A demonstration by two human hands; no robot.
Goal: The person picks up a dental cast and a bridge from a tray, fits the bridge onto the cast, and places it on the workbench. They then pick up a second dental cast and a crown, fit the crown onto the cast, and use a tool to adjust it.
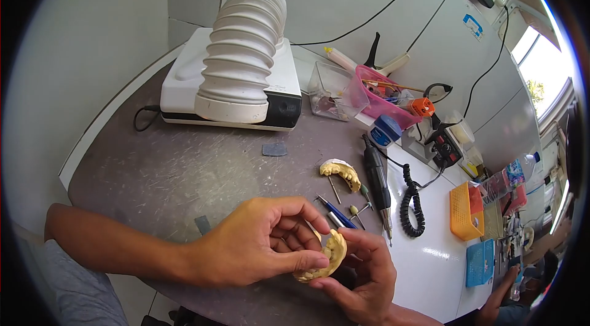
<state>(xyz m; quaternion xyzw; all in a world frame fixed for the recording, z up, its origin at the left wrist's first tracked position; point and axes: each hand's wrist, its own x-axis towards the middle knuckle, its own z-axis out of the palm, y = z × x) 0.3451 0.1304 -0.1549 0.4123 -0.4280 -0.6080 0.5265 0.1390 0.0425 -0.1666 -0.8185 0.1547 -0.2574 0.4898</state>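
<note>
A yellow plaster dental cast (332,255), curved like an arch, is held above the near edge of the grey-brown worktop (141,160). My left hand (261,243) grips its inner side between thumb and fingers. From the right, my right hand (367,271) pinches the outer side, partly hiding it. A second yellow cast with tooth shapes (343,173) lies just beyond my hands. Between the two casts are a blue pen-like tool (339,212) and several small rotary burs (334,189). A black handpiece (375,178) with a coiled cord (408,203) rests to the right.
A white dust extractor (187,80) with a ribbed hose (238,49) stands at the back. Behind the handpiece are a clear bin (335,95), a pink basket (369,92) and a blue jar (385,132). Orange (462,212) and blue baskets (479,263) stand right, near another person's arm (501,292).
</note>
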